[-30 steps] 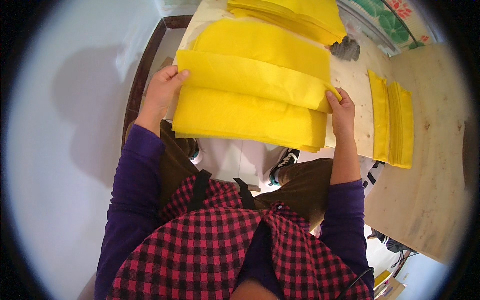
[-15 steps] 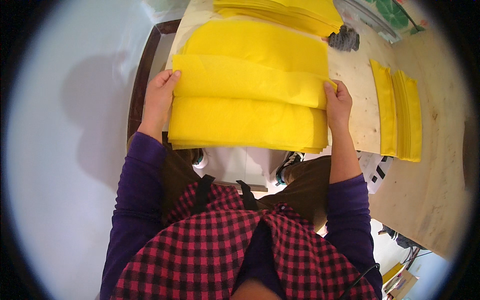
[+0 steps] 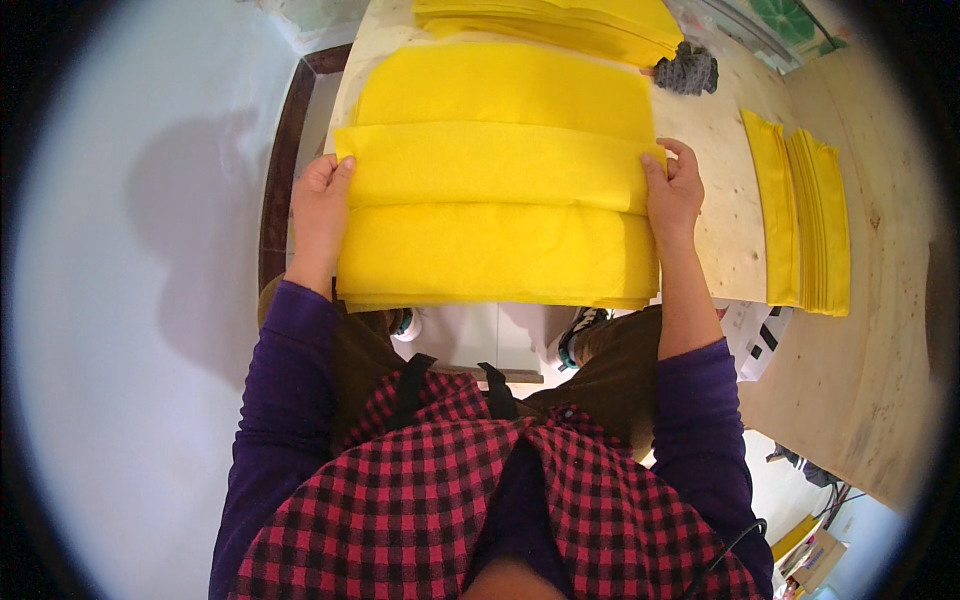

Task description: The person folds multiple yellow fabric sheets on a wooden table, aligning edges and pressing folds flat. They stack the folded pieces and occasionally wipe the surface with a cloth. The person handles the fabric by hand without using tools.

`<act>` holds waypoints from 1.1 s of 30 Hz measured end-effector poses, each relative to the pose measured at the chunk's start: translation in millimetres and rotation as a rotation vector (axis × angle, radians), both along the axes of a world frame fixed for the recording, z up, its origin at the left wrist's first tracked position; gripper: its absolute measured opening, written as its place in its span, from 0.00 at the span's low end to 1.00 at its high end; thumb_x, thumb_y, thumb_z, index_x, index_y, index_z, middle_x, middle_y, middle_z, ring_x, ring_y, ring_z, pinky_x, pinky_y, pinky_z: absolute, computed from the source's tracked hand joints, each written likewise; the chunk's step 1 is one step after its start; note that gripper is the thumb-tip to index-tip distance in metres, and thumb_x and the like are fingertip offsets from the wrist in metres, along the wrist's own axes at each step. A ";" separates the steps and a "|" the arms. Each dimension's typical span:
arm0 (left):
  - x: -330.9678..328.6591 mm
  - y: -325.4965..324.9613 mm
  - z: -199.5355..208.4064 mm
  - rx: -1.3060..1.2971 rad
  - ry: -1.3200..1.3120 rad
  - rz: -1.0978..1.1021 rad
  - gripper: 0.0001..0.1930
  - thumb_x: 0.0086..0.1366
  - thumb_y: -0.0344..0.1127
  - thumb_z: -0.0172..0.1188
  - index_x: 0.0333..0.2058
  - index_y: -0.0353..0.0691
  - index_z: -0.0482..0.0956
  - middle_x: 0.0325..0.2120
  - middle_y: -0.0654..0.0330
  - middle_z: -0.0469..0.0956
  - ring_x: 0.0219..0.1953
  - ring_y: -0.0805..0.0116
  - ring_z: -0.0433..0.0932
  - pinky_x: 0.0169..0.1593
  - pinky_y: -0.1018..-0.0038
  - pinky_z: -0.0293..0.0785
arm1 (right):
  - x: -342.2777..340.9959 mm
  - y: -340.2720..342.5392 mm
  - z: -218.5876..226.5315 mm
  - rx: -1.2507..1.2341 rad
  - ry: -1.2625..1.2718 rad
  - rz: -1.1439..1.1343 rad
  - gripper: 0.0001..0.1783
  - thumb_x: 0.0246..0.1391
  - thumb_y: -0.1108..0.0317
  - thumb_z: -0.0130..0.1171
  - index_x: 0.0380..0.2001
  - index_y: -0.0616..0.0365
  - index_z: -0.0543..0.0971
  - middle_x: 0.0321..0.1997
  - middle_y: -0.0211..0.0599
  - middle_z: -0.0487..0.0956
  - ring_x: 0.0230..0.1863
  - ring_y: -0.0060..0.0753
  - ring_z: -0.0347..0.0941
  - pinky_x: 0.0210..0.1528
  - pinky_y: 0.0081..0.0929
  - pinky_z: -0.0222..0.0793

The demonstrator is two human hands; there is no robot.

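A stack of yellow fabric sheets (image 3: 498, 258) lies on the wooden table in front of me, its near edge at the table's front. Across its middle runs a folded band of yellow fabric (image 3: 495, 165), fairly flat and level. My left hand (image 3: 319, 208) pinches the band's left end between thumb and fingers. At the other end, my right hand (image 3: 675, 200) grips the band's corner, thumb on top, with its index finger bent above. Beyond the band, the far part of the yellow fabric lies flat.
More yellow sheets (image 3: 560, 25) are piled at the far side, beside a dark grey crumpled cloth (image 3: 686, 69). On the right stand narrow folded yellow strips (image 3: 818, 225) on the wooden table (image 3: 718, 235). A pale wall (image 3: 150, 300) rises at the left.
Both hands have shifted slightly toward me with the folded band, whose upper edge now lies straighter and more level. The grip at both ends stays.
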State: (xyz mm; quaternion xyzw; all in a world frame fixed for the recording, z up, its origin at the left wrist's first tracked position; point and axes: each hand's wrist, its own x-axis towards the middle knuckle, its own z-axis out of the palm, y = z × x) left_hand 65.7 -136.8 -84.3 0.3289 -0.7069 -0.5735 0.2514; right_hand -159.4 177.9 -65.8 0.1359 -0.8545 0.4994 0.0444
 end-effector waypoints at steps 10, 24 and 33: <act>-3.3 -9.0 -11.0 -0.216 -0.126 0.007 0.11 0.65 0.35 0.56 0.34 0.29 0.75 0.27 0.55 0.76 0.30 0.68 0.73 0.37 0.73 0.68 | -7.7 -0.9 -5.7 0.243 0.050 0.020 0.20 0.55 0.63 0.60 0.50 0.50 0.71 0.31 0.44 0.80 0.35 0.41 0.77 0.38 0.32 0.71; -5.3 -4.6 -8.2 -0.587 -0.263 0.037 0.12 0.64 0.39 0.55 0.32 0.34 0.74 0.27 0.46 0.75 0.30 0.49 0.75 0.34 0.62 0.69 | -6.3 -3.8 -2.5 0.467 0.142 -0.007 0.24 0.54 0.61 0.60 0.53 0.52 0.69 0.47 0.49 0.77 0.48 0.48 0.75 0.47 0.39 0.70; -4.6 3.8 4.3 -0.686 -0.336 0.027 0.11 0.65 0.39 0.53 0.36 0.36 0.74 0.28 0.43 0.76 0.34 0.42 0.75 0.36 0.56 0.69 | 2.4 -0.8 26.1 0.474 0.196 -0.036 0.24 0.55 0.62 0.57 0.55 0.54 0.68 0.54 0.46 0.73 0.56 0.46 0.68 0.55 0.39 0.65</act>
